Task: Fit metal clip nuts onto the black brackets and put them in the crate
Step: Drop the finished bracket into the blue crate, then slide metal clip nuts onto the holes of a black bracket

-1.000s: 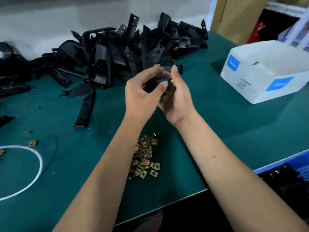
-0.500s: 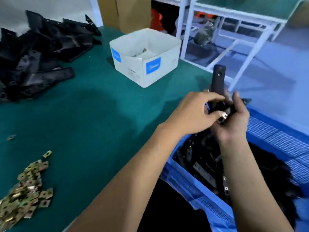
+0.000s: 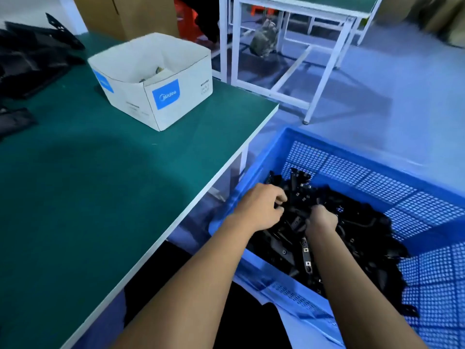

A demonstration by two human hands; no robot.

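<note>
Cool, bluish overhead light; soft shadow pools on the green table [image 3: 100, 185]; edges bend, corners perhaps slightly blurred.

Head camera looks down, close over the blue crate [image 3: 377, 157]

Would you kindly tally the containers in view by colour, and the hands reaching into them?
White box: 1
Blue crate: 1
Brown carton: 1
Hands in the crate: 2, left and right
Total: 3 containers, 2 hands
</note>
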